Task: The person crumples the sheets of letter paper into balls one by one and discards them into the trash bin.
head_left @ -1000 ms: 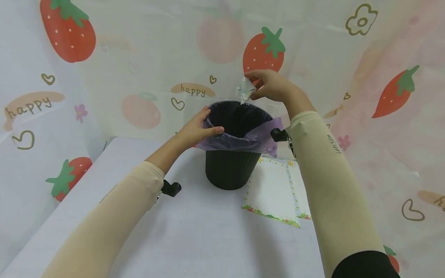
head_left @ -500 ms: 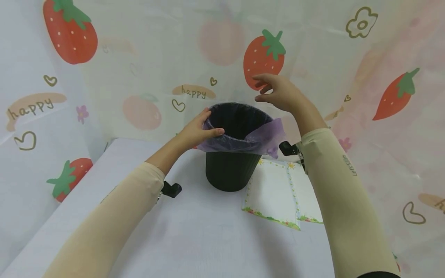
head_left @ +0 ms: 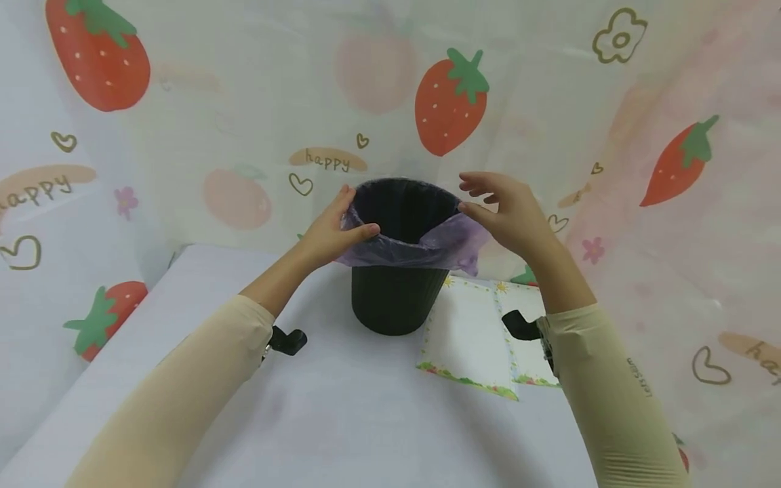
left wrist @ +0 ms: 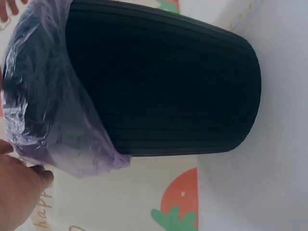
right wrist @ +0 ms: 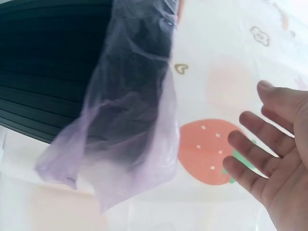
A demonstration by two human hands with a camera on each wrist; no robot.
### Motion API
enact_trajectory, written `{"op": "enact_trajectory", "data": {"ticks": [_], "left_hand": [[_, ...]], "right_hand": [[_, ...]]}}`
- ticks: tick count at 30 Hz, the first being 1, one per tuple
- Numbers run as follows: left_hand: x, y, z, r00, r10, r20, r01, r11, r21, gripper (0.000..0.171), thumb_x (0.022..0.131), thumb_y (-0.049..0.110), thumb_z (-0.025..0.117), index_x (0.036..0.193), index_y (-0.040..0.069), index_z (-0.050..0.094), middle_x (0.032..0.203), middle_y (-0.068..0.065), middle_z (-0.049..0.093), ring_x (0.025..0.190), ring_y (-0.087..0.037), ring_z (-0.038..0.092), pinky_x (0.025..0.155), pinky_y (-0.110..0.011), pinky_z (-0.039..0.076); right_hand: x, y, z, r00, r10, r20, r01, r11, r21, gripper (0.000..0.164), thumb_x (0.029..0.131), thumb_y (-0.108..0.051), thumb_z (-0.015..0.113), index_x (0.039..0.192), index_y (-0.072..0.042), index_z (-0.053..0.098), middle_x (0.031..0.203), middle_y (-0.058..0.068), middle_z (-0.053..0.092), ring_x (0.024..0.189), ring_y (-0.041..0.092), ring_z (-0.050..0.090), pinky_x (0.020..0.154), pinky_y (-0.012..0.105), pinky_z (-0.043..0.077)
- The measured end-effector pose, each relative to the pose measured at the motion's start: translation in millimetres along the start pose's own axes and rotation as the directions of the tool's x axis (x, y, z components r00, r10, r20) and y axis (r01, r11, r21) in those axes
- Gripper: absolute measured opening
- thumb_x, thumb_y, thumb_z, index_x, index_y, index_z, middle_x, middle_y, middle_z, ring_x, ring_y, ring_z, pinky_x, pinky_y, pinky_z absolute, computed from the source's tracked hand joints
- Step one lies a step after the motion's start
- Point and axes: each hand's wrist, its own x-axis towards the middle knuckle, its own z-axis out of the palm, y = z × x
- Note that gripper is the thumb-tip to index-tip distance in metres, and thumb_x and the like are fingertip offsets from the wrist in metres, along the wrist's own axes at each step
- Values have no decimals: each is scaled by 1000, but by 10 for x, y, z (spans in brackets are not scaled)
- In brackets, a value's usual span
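One dark ribbed waste bin [head_left: 396, 301] stands upright on the table [head_left: 342, 413]; left hand [head_left: 323, 234] rests spread at its rim, right hand [head_left: 509, 210] hangs near, empty, fingers parted. Bin likely light, stiff; purple liner [head_left: 460, 240] probably slippery: grip both together at rim.

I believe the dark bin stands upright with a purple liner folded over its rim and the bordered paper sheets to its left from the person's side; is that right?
Almost: the bordered paper sheets lie to the right of the dark bin, as the head view shows. The rest, purple liner included, is correct.
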Motion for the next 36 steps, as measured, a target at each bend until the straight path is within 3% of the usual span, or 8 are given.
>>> {"op": "enact_trajectory", "data": {"ticks": [9,16,19,22,25,28,33,36], "left_hand": [[-144,36,2,979,106,-172,-127,985,-115,77,98,43,69,157,6,38,169,-9,26,156,-24,24,125,-46,27],[-414,120,187,917,217,-335,-258,963,-83,61,94,30,77,144,2,55,152,-9,51,144,-22,45,113,-48,45],[-577,149,307,892,257,-372,-304,950,-72,56,92,27,80,139,5,60,148,-6,56,140,-19,48,108,-49,48],[-742,174,430,875,295,-383,-347,935,-71,52,90,22,81,136,5,63,145,-5,59,139,-19,50,112,-49,44],[-884,177,560,885,304,-352,-353,932,-84,52,91,22,81,137,8,63,144,-3,60,138,-18,51,116,-46,41],[-988,167,692,910,288,-297,-334,935,-117,54,91,23,80,139,10,62,143,0,60,138,-17,51,117,-42,41],[-1085,151,909,935,292,-201,-322,936,-139,53,90,25,81,137,8,63,140,-1,63,136,-17,53,115,-41,43],[-1123,120,1049,956,264,-131,-279,953,-117,53,90,33,80,135,9,64,139,3,63,136,-15,54,114,-40,45]], "right_hand": [[-450,11,95,989,-37,-141,38,999,3,42,94,-8,75,135,-6,65,123,11,73,116,26,66,100,47,53],[-801,81,220,965,-71,-251,86,995,48,37,93,-3,75,129,-7,69,122,7,74,115,23,67,100,29,51],[-913,110,271,955,-91,-282,104,994,31,37,91,-1,75,128,-7,70,122,6,74,114,23,67,99,25,51],[-1014,134,316,951,-92,-294,99,995,8,40,90,0,76,128,-8,70,122,6,74,115,22,67,99,22,50],[-1113,165,358,954,-70,-292,74,997,2,41,91,0,76,130,-10,69,121,6,74,116,20,66,100,21,49],[-1206,192,403,959,-41,-282,46,999,12,41,92,-2,75,131,-12,69,121,5,75,116,15,66,100,20,49],[-1337,237,473,962,-31,-270,43,998,39,42,91,-1,75,131,-12,69,121,4,75,116,6,64,100,18,48],[-1395,274,515,964,-32,-265,51,997,62,42,90,1,76,130,-10,69,120,6,75,115,5,63,100,16,47]]}}
